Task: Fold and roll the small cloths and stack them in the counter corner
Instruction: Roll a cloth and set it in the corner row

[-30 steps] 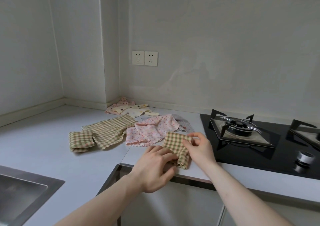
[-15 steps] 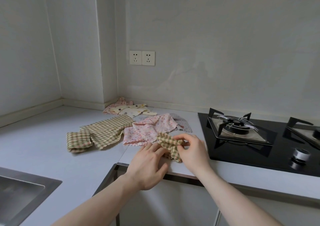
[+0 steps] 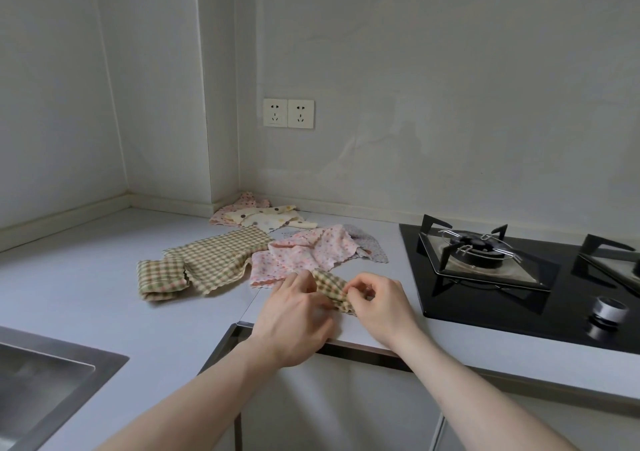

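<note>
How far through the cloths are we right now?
Done: one checked roll lies on the counter, not yet in the corner. In hand: left hand and right hand are rolling another checked cloth. Left: the flat checked cloth, pink floral cloth, grey cloth and corner cloths.

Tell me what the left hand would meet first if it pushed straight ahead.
Probably the pink flowered cloth, lying just beyond the left hand and the checked cloth it holds; depth is hard to judge.
</note>
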